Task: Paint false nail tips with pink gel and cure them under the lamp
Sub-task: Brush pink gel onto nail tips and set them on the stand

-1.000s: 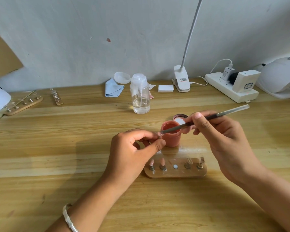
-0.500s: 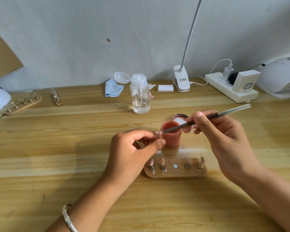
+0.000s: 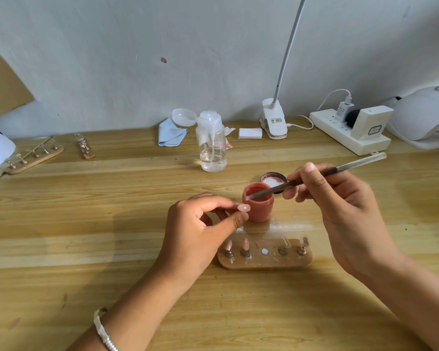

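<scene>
Light wooden table (image 3: 61,224) against a grey wall. Left hand (image 3: 200,231) pinches a small pink false nail tip (image 3: 244,207) between thumb and forefinger, just left of the open pink gel jar (image 3: 258,205). Right hand (image 3: 340,209) pinches a thin dark-handled brush (image 3: 322,174), bristle end over the jar mouth. Jar lid (image 3: 274,179) lies behind the jar. Oval wooden nail stand (image 3: 264,259) in front holds 2 pink tips at left, 2 clear at right. White curing lamp (image 3: 421,115) sits far right.
</scene>
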Demonstrator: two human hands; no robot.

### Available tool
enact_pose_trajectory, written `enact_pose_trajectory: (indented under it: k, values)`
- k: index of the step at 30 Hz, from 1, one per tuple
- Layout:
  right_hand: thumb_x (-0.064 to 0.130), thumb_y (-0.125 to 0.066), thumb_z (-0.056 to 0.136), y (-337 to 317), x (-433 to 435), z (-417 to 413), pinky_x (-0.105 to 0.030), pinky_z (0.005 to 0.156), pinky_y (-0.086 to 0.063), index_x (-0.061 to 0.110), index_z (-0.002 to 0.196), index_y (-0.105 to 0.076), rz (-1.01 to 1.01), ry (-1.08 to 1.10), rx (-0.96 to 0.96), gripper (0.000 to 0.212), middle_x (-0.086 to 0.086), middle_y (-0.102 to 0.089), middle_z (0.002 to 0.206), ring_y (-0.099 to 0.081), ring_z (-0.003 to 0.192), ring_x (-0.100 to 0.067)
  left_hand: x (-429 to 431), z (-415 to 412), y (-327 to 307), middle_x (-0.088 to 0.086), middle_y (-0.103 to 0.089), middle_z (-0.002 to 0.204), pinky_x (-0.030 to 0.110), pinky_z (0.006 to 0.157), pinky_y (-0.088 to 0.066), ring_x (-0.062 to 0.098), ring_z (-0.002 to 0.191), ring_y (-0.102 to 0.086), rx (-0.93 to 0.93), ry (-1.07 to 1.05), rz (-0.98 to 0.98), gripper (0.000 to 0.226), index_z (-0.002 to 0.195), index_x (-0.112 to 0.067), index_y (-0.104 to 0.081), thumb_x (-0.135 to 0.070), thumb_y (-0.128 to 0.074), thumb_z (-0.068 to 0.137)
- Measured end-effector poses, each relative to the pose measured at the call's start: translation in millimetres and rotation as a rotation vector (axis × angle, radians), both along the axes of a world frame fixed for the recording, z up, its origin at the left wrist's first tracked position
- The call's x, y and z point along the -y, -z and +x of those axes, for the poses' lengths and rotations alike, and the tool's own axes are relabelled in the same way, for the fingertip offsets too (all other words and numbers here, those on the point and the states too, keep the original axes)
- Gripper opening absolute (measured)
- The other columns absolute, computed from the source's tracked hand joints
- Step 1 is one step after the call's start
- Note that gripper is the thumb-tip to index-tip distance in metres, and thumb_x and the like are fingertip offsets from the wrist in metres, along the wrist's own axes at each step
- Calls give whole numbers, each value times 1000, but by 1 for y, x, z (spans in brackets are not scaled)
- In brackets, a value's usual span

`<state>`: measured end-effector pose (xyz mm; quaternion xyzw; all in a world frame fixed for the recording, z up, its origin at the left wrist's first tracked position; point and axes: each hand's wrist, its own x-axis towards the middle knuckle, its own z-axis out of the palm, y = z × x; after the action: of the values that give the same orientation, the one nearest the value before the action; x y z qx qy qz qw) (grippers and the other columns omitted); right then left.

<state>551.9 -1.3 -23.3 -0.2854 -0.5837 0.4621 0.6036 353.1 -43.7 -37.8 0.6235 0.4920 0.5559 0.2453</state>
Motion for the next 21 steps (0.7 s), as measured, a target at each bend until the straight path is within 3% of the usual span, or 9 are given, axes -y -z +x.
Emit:
enact_pose_trajectory:
  k: [4, 8, 10, 16, 21]
  values:
    - [29, -58, 94, -1, 1, 0, -19, 70, -49, 20, 85, -73, 4, 5, -23, 20, 0, -74, 76, -67, 73, -12, 0, 2, -1, -8, -76, 83, 30, 54, -57, 24, 66, -70, 28, 6, 19, 14, 85, -20, -79, -12, -83, 73]
    - [26, -58, 95, 0, 2, -2, -18, 73, -50, 19, 86, -73, 24, -35, -8, 19, -1, -75, 77, -69, 75, -12, 2, 2, -2, -5, -75, 82, 33, 46, -55, 24, 60, -68, 44, 13, 38, 11, 84, -23, -79, -21, -82, 74]
    - [25, -57, 97, 0, 4, -3, -18, 75, -50, 21, 86, -73, 49, -70, 10, 20, 0, -75, 79, -70, 76, -12, 1, 2, -2, -6, -75, 82, 30, 48, -54, 22, 59, -68, 29, 6, 48, 11, 83, -26, -79, -24, -81, 73]
    - [19, -53, 99, -1, 5, -2, -14, 77, -49, 7, 93, -68, 83, -132, 36, 20, 3, -75, 77, -70, 79, -6, 0, 1, -1, -8, -74, 81, 23, 49, -50, 20, 58, -67, -5, -17, 44, 15, 82, -29, -77, -21, -84, 73]
    - [18, -55, 98, 0, 4, -3, -12, 76, -50, 13, 89, -71, 65, -115, 23, 19, 1, -75, 78, -71, 78, -6, 1, 2, -1, -7, -74, 82, 29, 48, -52, 20, 60, -68, 7, -15, 37, 12, 83, -25, -78, -22, -83, 72]
